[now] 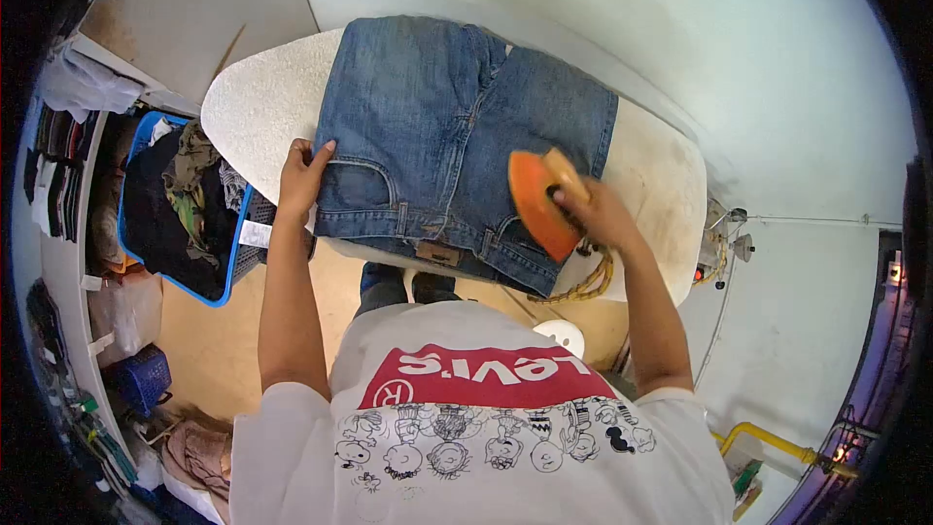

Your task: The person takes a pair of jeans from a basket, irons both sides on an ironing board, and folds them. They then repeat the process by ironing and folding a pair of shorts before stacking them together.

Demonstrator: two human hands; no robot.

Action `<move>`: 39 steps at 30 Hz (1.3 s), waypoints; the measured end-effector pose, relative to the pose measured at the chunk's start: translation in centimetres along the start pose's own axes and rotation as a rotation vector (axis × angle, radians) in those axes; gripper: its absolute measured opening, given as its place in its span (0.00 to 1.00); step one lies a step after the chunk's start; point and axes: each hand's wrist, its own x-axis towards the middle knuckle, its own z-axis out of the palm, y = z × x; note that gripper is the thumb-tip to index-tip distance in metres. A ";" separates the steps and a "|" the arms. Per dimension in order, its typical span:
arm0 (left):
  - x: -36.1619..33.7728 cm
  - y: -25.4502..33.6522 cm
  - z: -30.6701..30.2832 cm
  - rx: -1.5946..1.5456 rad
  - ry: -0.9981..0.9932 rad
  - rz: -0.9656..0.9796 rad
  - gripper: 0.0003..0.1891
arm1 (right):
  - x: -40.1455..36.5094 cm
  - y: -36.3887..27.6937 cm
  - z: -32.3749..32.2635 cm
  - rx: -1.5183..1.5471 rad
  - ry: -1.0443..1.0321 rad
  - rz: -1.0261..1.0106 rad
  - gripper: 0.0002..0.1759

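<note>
Faded blue denim shorts [457, 136] with tan leather patch [438, 253], orange iron [539, 202], off-white ironing board cover [262, 102], blue laundry basket [236, 248], white T-shirt [466, 447] with red logo panel and black-line cartoon figures

The person stands with both bare arms reaching forward, away from the chest, elbows slightly bent. The left arm [288, 301] runs nearly straight out on the left, and the left hand [303, 175] lies palm down at the far end, fingers loose and extended, thumb apart. The right arm [653, 316] angles inward from the right shoulder, its wrist bent, and the right hand [598, 214] is curled in a firm grip on the iron [535, 202].
</note>
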 end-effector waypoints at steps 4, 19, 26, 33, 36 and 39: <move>-0.9 -3.0 -0.1 0.153 0.049 -0.008 0.19 | -5.8 -1.1 7.1 -0.252 0.015 -0.403 0.32; -10.9 0.9 0.6 0.523 -0.264 0.846 0.31 | -7.1 -3.7 5.3 0.082 -0.090 -0.046 0.30; -14.1 -1.0 4.8 0.615 -0.688 0.816 0.34 | 1.6 -17.5 3.8 -0.034 -0.007 -0.352 0.28; -12.3 -2.7 2.0 0.450 -0.330 0.700 0.29 | 14.5 -25.0 11.4 -0.151 0.007 -0.547 0.32; -12.0 -0.5 -2.3 0.647 0.250 0.617 0.21 | 14.3 -24.5 10.5 -0.081 -0.278 -0.446 0.32; -10.3 -5.1 -4.6 0.532 0.050 0.577 0.12 | 10.1 -23.9 9.0 -0.266 -0.468 -0.471 0.33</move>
